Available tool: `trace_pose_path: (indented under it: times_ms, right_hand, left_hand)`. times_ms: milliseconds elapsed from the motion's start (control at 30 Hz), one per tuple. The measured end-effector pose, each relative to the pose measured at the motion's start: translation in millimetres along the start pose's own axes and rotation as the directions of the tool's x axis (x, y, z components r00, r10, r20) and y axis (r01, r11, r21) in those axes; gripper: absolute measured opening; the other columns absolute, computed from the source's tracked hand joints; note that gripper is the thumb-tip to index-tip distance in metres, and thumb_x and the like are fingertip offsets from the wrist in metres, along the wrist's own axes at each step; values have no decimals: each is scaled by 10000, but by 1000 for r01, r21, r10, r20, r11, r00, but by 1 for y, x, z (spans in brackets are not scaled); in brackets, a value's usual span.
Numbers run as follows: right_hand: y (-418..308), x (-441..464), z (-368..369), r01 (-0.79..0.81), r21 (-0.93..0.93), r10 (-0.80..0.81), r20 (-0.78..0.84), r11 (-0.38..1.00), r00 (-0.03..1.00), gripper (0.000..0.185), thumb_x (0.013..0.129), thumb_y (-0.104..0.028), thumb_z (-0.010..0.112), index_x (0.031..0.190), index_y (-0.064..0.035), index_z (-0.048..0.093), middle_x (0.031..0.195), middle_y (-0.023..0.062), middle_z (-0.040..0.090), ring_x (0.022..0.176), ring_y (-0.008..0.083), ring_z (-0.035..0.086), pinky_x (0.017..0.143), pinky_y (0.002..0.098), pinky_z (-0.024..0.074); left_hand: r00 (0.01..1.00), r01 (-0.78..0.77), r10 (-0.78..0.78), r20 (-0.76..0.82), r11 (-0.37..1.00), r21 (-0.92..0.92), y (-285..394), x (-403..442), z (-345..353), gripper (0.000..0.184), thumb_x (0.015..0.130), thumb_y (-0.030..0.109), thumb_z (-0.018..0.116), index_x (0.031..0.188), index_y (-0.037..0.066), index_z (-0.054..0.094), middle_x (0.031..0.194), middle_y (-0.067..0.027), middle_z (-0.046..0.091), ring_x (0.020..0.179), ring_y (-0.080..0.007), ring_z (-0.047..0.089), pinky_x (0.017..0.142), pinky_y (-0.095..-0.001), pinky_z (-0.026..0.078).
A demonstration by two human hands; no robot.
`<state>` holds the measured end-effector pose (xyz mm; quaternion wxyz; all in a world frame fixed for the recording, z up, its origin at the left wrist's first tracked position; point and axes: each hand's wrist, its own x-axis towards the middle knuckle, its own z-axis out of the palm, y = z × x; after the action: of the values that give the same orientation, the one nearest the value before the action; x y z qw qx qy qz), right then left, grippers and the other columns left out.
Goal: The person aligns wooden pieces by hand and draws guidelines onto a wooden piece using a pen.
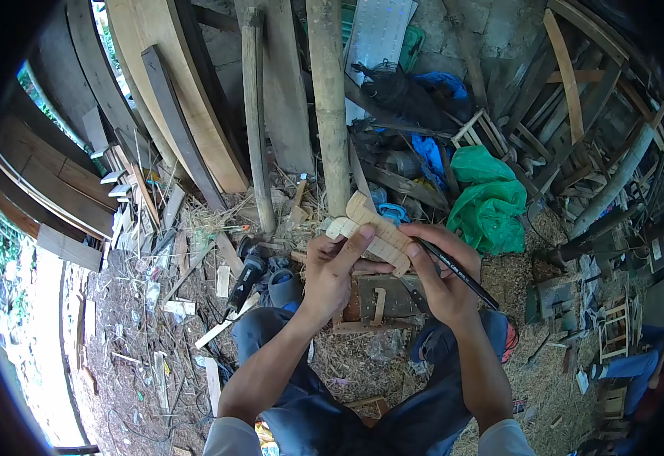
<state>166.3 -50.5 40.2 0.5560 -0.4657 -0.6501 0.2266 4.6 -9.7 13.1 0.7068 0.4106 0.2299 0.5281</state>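
Light wooden pieces (381, 237) with lines across their surface are held up between my two hands, above my knees. My left hand (334, 273) grips them from the left, thumb on top. On the right, my right hand (447, 277) pinches their other end and also holds a dark pen-like tool (465, 280) with white lettering, slanting down to the right. Just below the hands, a thin dark blade-like piece (414, 295) shows in part. Beneath lies a wooden block (396, 295) with a small curved wooden piece (379, 306) on it.
A black power tool (249, 277) lies on the littered ground at left. Planks (187, 99) and a pole (327, 106) stand ahead. A green plastic bag (488, 199) and piled wood are at right. Another person's leg (630, 366) shows at far right.
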Motion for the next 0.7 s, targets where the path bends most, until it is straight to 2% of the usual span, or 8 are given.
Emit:
trace_pose_path:
  times_ms: [700]
  right_hand:
    - [2,-2,2,-17,3,17,-14,1000,1000,192,859,-83,604,1024,7,646,951,134,662,845,206,646,744,300,492]
  left_hand:
    - [1000,0,0,-3,1000,1,1,-1,0,225,935,135,539,1042,-52,603,960,-155,659,843,-230,672,707,-348,604]
